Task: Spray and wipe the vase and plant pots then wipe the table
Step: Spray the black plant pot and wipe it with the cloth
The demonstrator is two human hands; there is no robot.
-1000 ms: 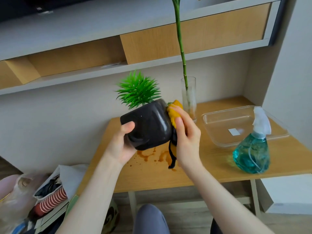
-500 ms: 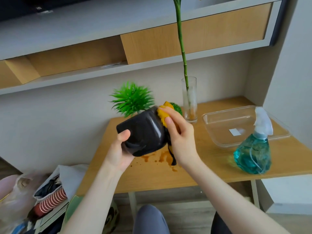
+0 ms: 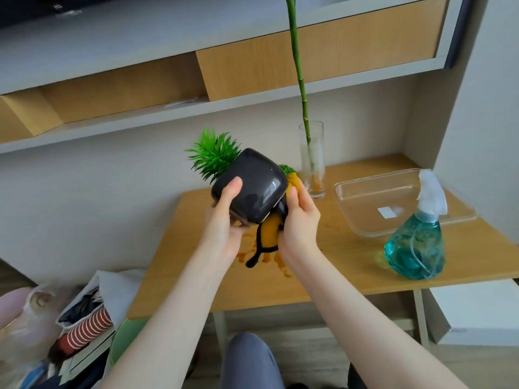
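My left hand [image 3: 224, 220] grips a glossy black plant pot [image 3: 252, 185] from below, thumb on its side, tilted so its spiky green plant [image 3: 213, 155] points up and left above the wooden table [image 3: 351, 265]. Against the pot's right side my right hand [image 3: 300, 220] holds a yellow cloth [image 3: 271, 231] with a black edge strip that dangles down. A second small green plant [image 3: 286, 169] peeks out behind the pot. The glass vase [image 3: 313, 161] with a tall green stem stands at the back. A teal spray bottle [image 3: 415, 245] stands on the right.
Brown spill stains [image 3: 278, 261] mark the table under my hands. A clear plastic tray [image 3: 398, 203] lies behind the spray bottle. Shelves [image 3: 252, 99] hang above. Bags and clutter [image 3: 78, 324] sit on the floor at left; a white box [image 3: 477, 313] sits under the table's right end.
The pot has been turned further in my left hand, its base now toward me. My right hand with the cloth slid from the pot's upper rim down to its right side and underside.
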